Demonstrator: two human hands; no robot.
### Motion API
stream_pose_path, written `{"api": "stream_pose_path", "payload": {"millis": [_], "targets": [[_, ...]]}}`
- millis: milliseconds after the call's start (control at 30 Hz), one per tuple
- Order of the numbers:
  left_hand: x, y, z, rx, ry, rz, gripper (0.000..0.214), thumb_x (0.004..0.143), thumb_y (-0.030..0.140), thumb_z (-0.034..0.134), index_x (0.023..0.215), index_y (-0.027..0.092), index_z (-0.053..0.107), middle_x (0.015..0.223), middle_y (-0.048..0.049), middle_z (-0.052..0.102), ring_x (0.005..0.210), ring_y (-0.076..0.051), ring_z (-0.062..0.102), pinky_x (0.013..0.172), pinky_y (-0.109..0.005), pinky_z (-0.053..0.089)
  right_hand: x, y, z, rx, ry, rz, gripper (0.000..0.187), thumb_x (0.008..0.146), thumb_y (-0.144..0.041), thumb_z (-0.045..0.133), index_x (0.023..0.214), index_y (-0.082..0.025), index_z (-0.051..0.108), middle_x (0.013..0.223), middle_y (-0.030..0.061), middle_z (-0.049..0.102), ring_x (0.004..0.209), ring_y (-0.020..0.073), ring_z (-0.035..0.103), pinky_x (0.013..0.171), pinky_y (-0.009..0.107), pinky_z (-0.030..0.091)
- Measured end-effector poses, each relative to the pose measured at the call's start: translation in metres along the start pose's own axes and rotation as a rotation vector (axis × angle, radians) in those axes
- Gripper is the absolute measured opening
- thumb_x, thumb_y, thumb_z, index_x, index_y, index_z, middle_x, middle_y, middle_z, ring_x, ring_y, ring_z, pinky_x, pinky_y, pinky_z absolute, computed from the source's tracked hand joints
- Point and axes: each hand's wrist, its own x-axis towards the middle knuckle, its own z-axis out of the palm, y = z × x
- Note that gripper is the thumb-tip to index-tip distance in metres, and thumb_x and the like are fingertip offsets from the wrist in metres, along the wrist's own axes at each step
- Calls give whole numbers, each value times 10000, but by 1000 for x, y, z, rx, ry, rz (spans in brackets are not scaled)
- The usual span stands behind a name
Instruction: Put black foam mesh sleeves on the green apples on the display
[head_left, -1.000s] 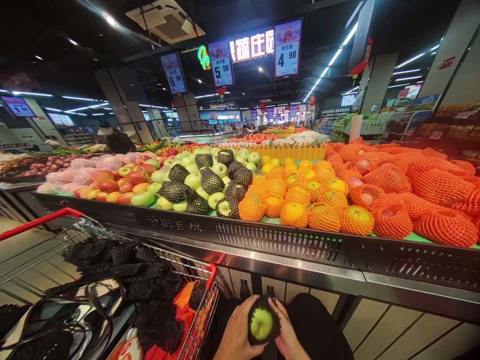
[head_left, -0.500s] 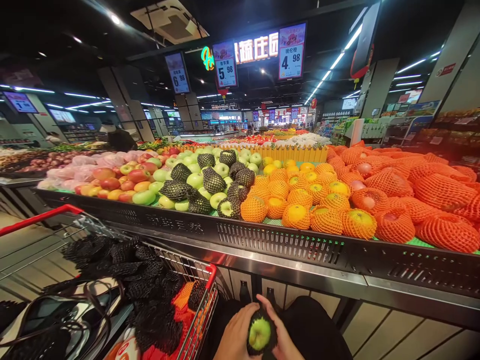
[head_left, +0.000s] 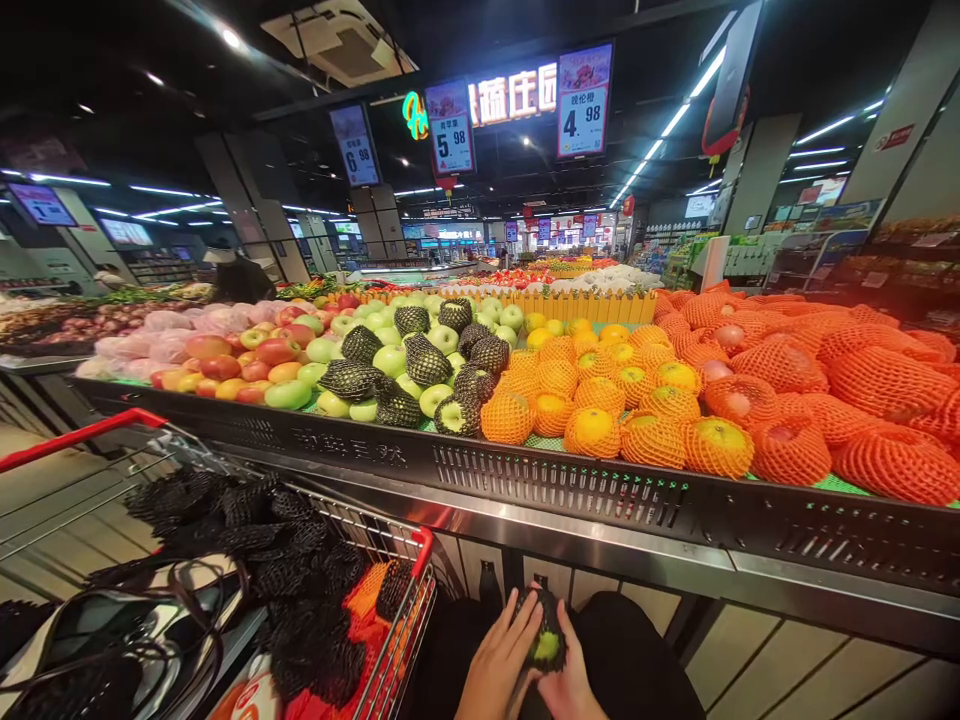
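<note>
At the bottom centre, both my hands hold a green apple (head_left: 548, 647) wrapped in a black foam net sleeve. My left hand (head_left: 501, 658) has its fingers curled over the top and left of the sleeve. My right hand (head_left: 570, 670) cups it from the right and below. The net now covers most of the apple, with only a small green patch showing. The apple is held low, below the front rail of the fruit display (head_left: 570, 490).
A red-handled shopping cart (head_left: 390, 545) at the left holds piles of black foam nets (head_left: 285, 570) and some orange ones. The display carries green apples (head_left: 390, 360), netted apples, red apples (head_left: 225, 365) and orange-netted fruit (head_left: 675, 420). Price signs hang overhead.
My hands have turned the apple and pulled the black net further over it; far less green shows. My left fingers moved up over its top.
</note>
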Motion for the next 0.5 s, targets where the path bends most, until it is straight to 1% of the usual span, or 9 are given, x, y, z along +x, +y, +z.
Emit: {"api": "stream_pose_path", "payload": {"millis": [67, 167, 233, 300, 333, 400, 500], "targets": [[2, 5, -1, -63, -41, -49, 972, 778, 6, 586, 1561, 290, 85, 1594, -52, 297, 1485, -267, 227, 1118, -419, 431, 0, 2, -4, -47, 64, 43, 415, 665, -514, 805, 907, -180, 769, 869, 84, 803, 1024, 333, 704, 794, 402, 575], [5, 12, -5, -134, -93, -183, 1051, 689, 104, 710, 1560, 238, 136, 1626, -105, 193, 1496, -343, 150, 1149, -507, 369, -1, 5, -7, -151, 74, 92, 445, 679, -513, 797, 970, -181, 748, 846, 75, 798, 961, 330, 724, 780, 420, 574], [7, 13, -9, -159, -103, -273, 1017, 673, 154, 736, 1545, 221, 216, 1623, -123, 204, 1492, -360, 166, 1158, -523, 347, -1, 7, -5, -195, 72, 77, 461, 676, -522, 793, 995, -193, 735, 875, 65, 797, 950, 319, 726, 781, 415, 572], [5, 11, -13, -178, -99, -332, 889, 727, 151, 690, 1519, 242, 296, 1597, -106, 290, 1475, -319, 252, 1158, -483, 363, 0, 9, -3, -202, 80, 44, 474, 664, -538, 790, 989, -198, 734, 921, 68, 794, 970, 316, 718, 789, 406, 569], [3, 8, -14, -189, -99, -341, 836, 754, 143, 666, 1506, 264, 322, 1582, -91, 329, 1462, -296, 294, 1151, -456, 381, 1, 10, -3, -200, 87, 34, 471, 655, -533, 797, 976, -194, 736, 930, 71, 793, 982, 314, 714, 794, 398, 567], [-2, 1, -17, -213, -106, -319, 796, 783, 154, 663, 1493, 313, 340, 1568, -62, 361, 1447, -275, 333, 1133, -425, 412, 4, 11, -5, -200, 70, 43, 453, 641, -500, 816, 957, -183, 744, 928, 76, 793, 1000, 310, 707, 812, 386, 559], [-9, -7, -22, -258, -132, -251, 787, 806, 236, 699, 1488, 363, 328, 1568, -47, 365, 1443, -279, 340, 1133, -436, 408, 7, 12, -11, -231, 33, 109, 447, 614, -493, 837, 926, -184, 757, 913, 77, 796, 1006, 310, 705, 830, 392, 550]]}}
